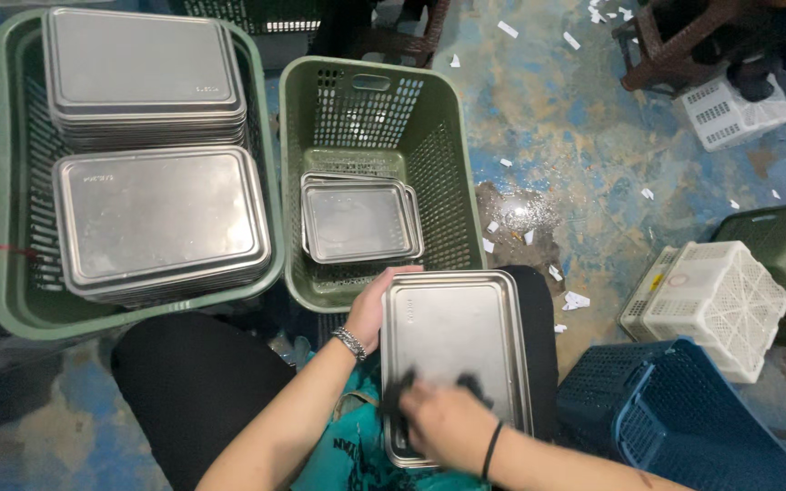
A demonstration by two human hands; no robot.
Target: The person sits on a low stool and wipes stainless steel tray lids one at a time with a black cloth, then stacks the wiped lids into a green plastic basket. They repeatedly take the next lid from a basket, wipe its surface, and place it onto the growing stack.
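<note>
Shiny rectangular steel tray (455,336) on lap

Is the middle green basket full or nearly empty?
Nearly empty: the middle green basket holds only a few steel trays flat on its bottom, walls bare above.

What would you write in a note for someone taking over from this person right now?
Left hand: grips the left edge of a steel tray lying on the lap.
Right hand: presses a dark cloth on the near end of that tray.
Middle green basket: holds a few trays at the bottom.
Left green basket: holds two tall tray stacks.
Done: I cannot tell which trays are wiped.
Left: the tray on the lap is under the cloth and not yet in a basket.
</note>
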